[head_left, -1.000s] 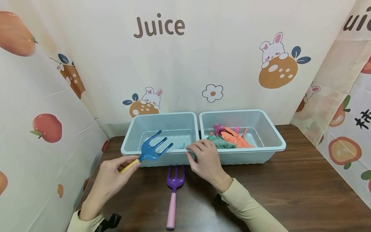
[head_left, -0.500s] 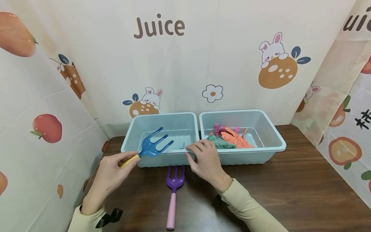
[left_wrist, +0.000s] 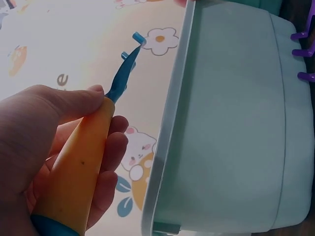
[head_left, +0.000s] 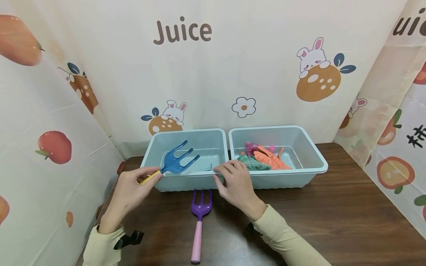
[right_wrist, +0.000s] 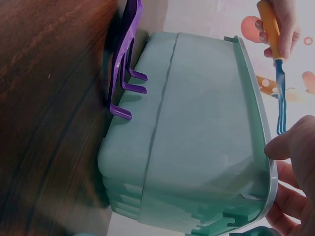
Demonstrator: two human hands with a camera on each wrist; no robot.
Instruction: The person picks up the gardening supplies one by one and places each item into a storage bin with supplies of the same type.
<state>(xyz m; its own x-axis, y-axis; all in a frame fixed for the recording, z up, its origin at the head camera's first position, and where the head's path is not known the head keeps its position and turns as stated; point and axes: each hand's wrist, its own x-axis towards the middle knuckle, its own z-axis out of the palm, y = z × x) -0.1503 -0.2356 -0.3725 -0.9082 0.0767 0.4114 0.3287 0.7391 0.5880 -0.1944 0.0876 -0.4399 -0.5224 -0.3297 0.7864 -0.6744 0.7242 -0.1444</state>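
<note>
Risk: blue fork (head_left: 172,165) might snag front rim of L bin (head_left: 186,183) if lowered short; L bin could skid or tip if R hand (head_left: 237,184) leans on rim, poss. nudging purple fork (head_left: 201,210) just in front. Pose: L hand (head_left: 131,187) at bin's front-L, fingers round yellow handle (left_wrist: 81,164), tines approx. above bin opening. R hand nr front-R corner, thumb outside, pinching rim.

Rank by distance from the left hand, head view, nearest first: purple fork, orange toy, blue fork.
1. Blue fork: held in the left hand.
2. Purple fork: on the table, right of that hand.
3. Orange toy: farther right, in the right bin.
</note>
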